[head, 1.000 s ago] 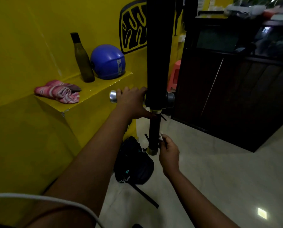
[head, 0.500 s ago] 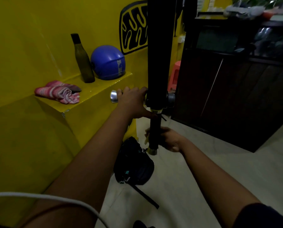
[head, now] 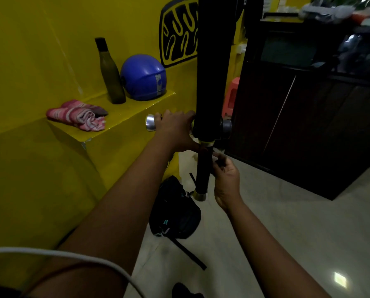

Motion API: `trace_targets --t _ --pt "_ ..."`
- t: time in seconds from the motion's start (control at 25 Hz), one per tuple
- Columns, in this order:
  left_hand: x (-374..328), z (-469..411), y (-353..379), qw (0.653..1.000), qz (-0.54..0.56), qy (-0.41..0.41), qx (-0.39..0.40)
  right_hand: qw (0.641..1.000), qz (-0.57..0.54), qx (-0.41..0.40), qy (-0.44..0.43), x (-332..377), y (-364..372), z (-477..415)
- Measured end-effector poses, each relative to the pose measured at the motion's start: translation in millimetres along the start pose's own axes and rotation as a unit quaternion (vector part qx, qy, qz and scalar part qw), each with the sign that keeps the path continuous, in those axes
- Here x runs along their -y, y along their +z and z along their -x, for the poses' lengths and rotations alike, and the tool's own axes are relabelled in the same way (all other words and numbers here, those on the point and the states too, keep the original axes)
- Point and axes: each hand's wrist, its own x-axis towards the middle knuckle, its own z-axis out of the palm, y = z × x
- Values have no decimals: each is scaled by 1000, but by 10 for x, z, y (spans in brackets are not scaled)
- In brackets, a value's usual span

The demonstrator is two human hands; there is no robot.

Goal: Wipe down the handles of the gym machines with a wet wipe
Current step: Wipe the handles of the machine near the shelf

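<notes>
A black machine post hangs down the middle of the head view. From its lower joint a horizontal handle with a silver end cap sticks out left, and a thin black vertical handle with a metal tip runs down. My left hand grips the horizontal handle. My right hand is beside the vertical handle, fingers curled toward it, with a small pale bit at the fingertips that may be the wipe; it is too dim to be sure.
A yellow ledge at the left carries a dark bottle, a blue helmet and a pink striped towel. A black bag lies on the floor under the handle. A dark cabinet stands at the right.
My right hand has come off the lower vertical handle, where it was wrapped half a second ago, and moved up and to its right side. The left hand has stayed on the horizontal handle.
</notes>
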Motion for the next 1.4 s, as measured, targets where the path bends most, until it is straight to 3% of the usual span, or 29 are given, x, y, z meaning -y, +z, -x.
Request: trace_targets --t 0.12,0.28,0.4,0.48,0.56,0.64,0.76,0.8,0.84,0.88,0.92,0.96,1.04,1.12,1.2,1.28,1.4 --pt "2 -2 10 1000 -2 0 0 976 151 -88 -132 -220 -79 339" --pt "-3 1 8 1000 -2 1 -3 914 278 -105 -275 -262 -66 403" --pt "5 4 4 1000 1 0 -2 820 396 -29 -412 -266 -121 316" --pt "7 3 11 1000 -2 2 -3 783 472 47 -403 -315 -155 360" --pt "5 3 21 1000 2 5 -6 692 541 104 -466 -280 -129 328" --pt "2 6 20 1000 1 4 -5 639 577 99 -499 -218 -58 198" --pt "6 7 11 1000 3 2 -4 613 658 -39 -435 -165 158 160" --pt "6 7 12 1000 2 4 -5 560 719 6 -411 -242 252 216" --pt "3 12 14 1000 0 5 -7 466 792 82 -386 -250 319 311" --pt "-1 17 15 1000 -1 6 -8 399 832 122 -366 -224 391 390" --pt "-6 20 17 1000 -2 5 -9 352 857 147 -347 -158 457 389" --pt "-9 18 14 1000 -1 4 -9 361 869 152 -304 -40 522 363" --pt "-10 12 0 1000 4 -2 -8 321 885 89 -325 61 643 287" --pt "-14 7 -5 1000 4 -4 -7 245 911 60 -326 17 677 242" --pt "-25 9 5 1000 -4 1 -6 209 927 141 -278 -122 660 270" --pt "-27 7 15 1000 -8 2 -10 195 932 162 -258 -129 648 319" --pt "-10 -25 9 1000 5 -9 -17 264 902 87 -331 121 656 220"
